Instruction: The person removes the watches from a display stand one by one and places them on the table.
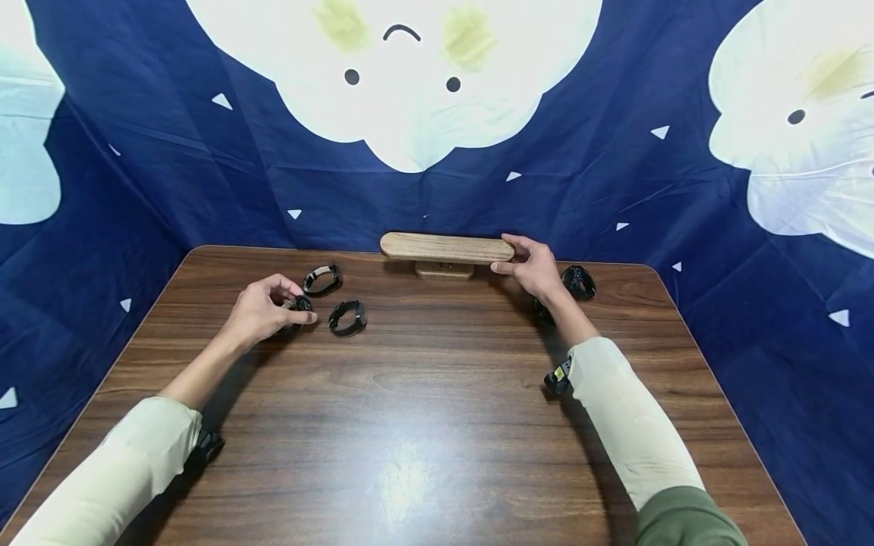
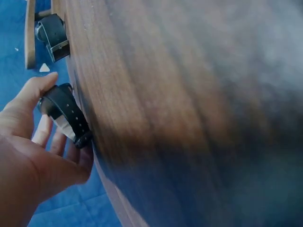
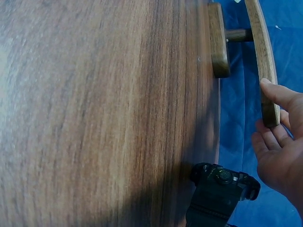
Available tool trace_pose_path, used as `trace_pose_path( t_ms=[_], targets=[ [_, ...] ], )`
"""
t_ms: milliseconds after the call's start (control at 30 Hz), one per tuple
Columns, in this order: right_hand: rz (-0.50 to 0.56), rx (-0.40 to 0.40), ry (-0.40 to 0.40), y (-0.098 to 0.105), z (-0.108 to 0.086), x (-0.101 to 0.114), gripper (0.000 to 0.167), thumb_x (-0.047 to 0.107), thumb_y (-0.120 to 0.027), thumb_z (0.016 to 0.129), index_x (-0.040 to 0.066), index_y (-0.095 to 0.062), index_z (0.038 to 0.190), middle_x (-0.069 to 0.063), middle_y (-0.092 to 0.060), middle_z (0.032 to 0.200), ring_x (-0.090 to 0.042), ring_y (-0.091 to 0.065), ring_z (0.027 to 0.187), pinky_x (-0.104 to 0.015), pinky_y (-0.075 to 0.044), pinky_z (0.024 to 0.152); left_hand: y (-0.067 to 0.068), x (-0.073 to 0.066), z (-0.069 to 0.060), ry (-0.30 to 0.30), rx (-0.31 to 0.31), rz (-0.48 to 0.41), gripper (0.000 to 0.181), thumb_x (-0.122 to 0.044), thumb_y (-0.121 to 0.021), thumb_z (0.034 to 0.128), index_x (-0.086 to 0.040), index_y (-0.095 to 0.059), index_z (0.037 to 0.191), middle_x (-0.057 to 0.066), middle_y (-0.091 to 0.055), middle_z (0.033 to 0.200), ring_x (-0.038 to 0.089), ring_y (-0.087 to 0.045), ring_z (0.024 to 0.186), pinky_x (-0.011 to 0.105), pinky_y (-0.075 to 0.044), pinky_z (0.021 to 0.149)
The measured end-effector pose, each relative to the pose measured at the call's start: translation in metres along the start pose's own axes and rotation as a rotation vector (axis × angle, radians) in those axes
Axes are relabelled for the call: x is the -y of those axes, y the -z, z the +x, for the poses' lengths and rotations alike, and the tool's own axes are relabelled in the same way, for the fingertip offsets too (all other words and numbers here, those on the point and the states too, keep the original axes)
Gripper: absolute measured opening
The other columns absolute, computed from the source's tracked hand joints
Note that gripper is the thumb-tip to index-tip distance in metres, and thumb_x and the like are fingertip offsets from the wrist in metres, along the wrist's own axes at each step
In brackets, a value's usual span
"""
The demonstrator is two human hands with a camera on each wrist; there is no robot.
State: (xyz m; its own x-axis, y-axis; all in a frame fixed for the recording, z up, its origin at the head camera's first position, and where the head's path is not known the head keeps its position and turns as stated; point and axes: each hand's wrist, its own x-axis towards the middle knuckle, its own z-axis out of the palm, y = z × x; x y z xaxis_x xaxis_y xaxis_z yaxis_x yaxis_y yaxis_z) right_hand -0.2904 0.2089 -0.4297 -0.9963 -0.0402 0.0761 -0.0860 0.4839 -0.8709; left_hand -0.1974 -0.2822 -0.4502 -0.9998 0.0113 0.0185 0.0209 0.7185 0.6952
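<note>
At the left of the table, my left hand (image 1: pixel 262 309) pinches a wristwatch (image 1: pixel 298 304) between thumb and fingers. Seen from the left wrist, that watch (image 2: pixel 68 111) has a black strap with holes, closed in a loop. My right hand (image 1: pixel 535 267) holds the right end of a wooden stand's bar (image 1: pixel 444 247) at the back edge. In the right wrist view the thumb lies on one side of the bar (image 3: pixel 263 66) and fingers on the other. A short post joins the bar to the base (image 3: pixel 219 42). No watch hangs on the bar.
Two more watches lie near my left hand, a looped one (image 1: pixel 322 280) and a black one (image 1: pixel 348 318). Beyond my right wrist stands a black watch (image 1: pixel 579 282), and another (image 1: pixel 542 311) is partly hidden by the forearm. Blue cloth (image 1: pixel 246 174) with clouds hangs behind the table.
</note>
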Motion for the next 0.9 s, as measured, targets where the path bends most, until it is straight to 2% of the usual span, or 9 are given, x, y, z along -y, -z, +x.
trace_pose_path(
  t_ms=[167,567,900],
  targets=[
    [-0.003,-0.002,0.001,0.0003,-0.0006,-0.0009,0.07,0.016,-0.091,0.078,0.015,-0.062,0.143,-0.009,-0.07,0.132,-0.023,-0.065,0.12,-0.037,-0.048,0.104,-0.001,0.0,0.0013,0.003,0.056,0.008,0.056,-0.041,-0.097,0.0677,-0.012,-0.067,0.106,0.009,-0.071,0.098,0.019,-0.061,0.086,0.029,-0.046,0.073],
    [-0.019,-0.015,0.003,0.0003,-0.0021,-0.0001,0.071,0.017,-0.09,0.079,0.016,-0.061,0.144,-0.01,-0.069,0.133,-0.024,-0.065,0.123,-0.039,-0.05,0.106,0.0008,-0.0024,-0.0005,0.005,0.123,-0.02,0.059,-0.04,-0.097,0.0681,-0.01,-0.068,0.11,0.012,-0.068,0.103,0.019,-0.059,0.088,0.025,-0.046,0.073],
    [0.019,-0.02,-0.01,0.0039,-0.0065,0.0009,0.073,0.016,-0.091,0.079,0.015,-0.06,0.145,-0.011,-0.066,0.138,-0.025,-0.063,0.128,-0.039,-0.049,0.108,0.0025,-0.0008,0.0,-0.01,0.173,-0.094,0.068,-0.039,-0.096,0.071,-0.009,-0.066,0.124,0.015,-0.067,0.123,0.025,-0.06,0.106,0.019,-0.046,0.081]
  ],
)
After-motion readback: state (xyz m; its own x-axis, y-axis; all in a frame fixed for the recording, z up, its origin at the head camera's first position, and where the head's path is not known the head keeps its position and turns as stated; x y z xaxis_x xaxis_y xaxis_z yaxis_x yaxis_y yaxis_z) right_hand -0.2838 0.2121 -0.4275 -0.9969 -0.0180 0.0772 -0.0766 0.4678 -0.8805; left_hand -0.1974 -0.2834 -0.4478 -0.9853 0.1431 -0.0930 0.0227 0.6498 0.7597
